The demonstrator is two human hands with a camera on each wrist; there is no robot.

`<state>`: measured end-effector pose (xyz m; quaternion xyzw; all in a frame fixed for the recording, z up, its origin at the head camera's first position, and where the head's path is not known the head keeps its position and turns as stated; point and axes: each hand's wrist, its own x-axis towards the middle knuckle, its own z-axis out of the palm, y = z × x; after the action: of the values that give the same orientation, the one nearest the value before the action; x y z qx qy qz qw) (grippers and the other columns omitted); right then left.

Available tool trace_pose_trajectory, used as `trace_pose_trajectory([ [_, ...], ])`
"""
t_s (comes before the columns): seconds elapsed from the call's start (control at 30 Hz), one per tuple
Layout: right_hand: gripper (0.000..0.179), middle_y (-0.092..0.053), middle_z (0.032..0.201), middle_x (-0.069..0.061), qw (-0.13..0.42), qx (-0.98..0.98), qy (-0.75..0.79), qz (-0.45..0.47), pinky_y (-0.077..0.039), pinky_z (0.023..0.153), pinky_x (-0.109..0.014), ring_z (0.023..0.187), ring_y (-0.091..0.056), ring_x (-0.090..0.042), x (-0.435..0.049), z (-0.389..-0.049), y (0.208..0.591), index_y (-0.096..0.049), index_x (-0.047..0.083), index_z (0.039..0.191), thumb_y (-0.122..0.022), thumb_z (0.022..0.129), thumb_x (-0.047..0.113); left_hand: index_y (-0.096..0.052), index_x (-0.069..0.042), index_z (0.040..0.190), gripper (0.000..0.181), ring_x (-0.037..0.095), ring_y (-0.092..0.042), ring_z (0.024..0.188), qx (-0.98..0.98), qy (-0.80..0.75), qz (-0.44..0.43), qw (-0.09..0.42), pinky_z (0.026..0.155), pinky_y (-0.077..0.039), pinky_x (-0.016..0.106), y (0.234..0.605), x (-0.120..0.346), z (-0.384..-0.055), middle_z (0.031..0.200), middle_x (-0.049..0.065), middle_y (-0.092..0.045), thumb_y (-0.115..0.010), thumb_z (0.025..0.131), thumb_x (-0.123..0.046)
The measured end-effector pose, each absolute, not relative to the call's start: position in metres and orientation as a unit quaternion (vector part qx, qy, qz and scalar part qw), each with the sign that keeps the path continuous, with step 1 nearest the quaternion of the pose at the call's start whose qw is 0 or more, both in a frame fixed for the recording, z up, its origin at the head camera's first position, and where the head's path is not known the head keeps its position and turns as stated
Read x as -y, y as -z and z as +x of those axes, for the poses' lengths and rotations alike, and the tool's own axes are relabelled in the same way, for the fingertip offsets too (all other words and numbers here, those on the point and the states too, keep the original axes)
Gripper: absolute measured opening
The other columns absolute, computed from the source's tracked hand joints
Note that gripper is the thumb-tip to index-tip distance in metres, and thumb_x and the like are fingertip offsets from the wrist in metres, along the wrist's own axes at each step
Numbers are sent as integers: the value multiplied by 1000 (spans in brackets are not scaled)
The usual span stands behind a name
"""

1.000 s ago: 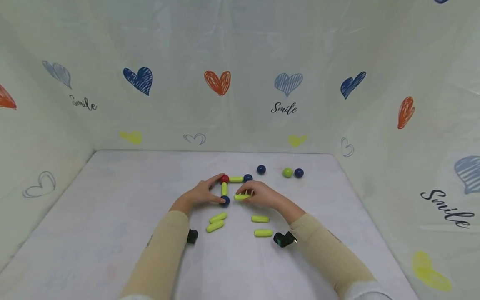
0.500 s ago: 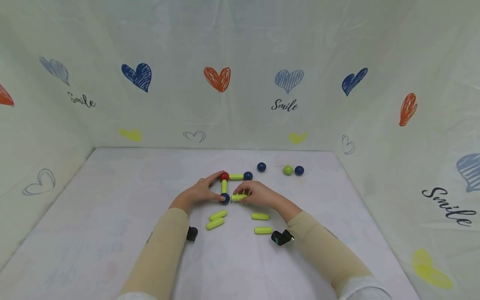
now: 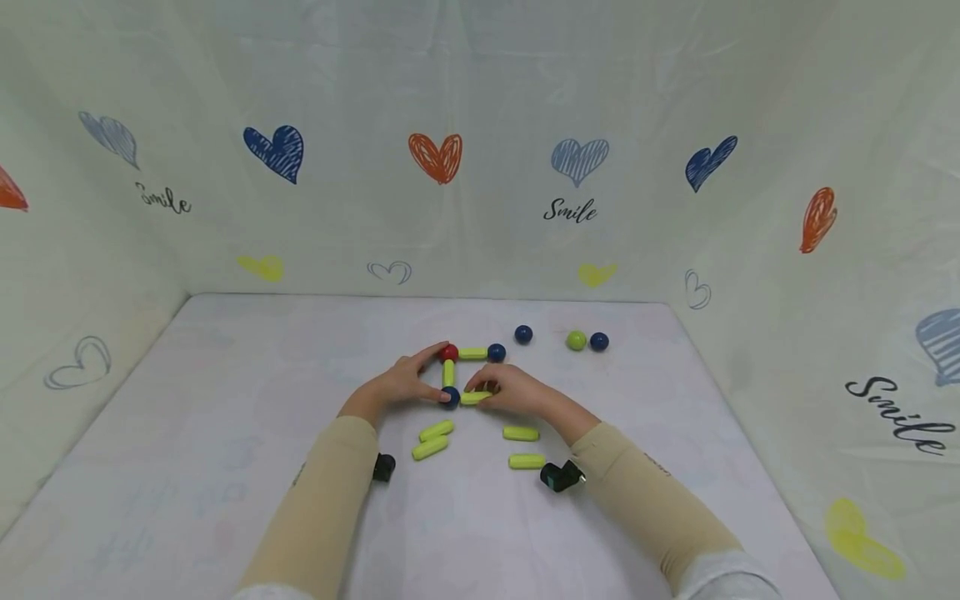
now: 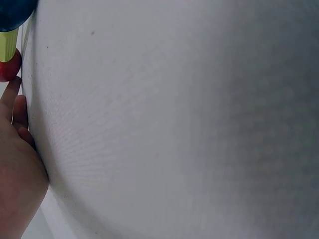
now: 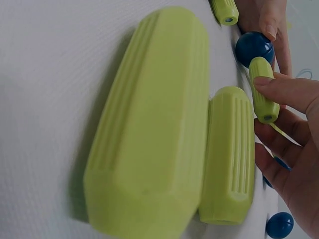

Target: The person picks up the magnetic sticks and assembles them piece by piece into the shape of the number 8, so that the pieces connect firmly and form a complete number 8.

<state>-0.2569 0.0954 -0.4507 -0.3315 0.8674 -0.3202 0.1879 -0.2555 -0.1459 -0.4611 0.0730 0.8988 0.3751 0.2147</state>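
Note:
My left hand (image 3: 397,385) spans a small frame of balls and rods, its index finger at the red ball (image 3: 449,352) and its thumb on the near blue ball (image 3: 451,397). A yellow-green rod (image 3: 448,372) joins those two balls. Another rod (image 3: 472,354) runs right from the red ball to a second blue ball (image 3: 497,352). My right hand (image 3: 517,390) pinches a loose rod (image 5: 265,107) between thumb and fingers, its far end against or very close to the near blue ball (image 5: 253,47). The left wrist view shows mostly tabletop, with the red ball (image 4: 10,69) at its edge.
Two rods (image 3: 431,448) lie near the left forearm, and two more rods (image 3: 521,433) lie near the right one. Farther back sit a blue ball (image 3: 523,334), a green ball (image 3: 576,340) and another blue ball (image 3: 599,342). A patterned cloth (image 3: 480,150) encloses the table.
My right hand has brought its rod slightly left, up to the near blue ball, and tilted it a little. The left hand keeps its place on the frame.

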Motion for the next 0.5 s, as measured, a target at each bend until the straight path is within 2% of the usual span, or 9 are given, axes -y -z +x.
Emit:
trace_pose_trajectory([
  [0.5, 27, -63, 108, 6, 189, -869, 322, -324, -49, 86, -28, 97, -56, -13, -95, -257, 450, -69, 16, 114, -73, 88, 10, -23, -33, 155, 99, 39, -19, 142, -899, -377, 69, 214, 107, -22, 67, 461, 145, -255, 158, 11, -26, -82, 77, -41],
])
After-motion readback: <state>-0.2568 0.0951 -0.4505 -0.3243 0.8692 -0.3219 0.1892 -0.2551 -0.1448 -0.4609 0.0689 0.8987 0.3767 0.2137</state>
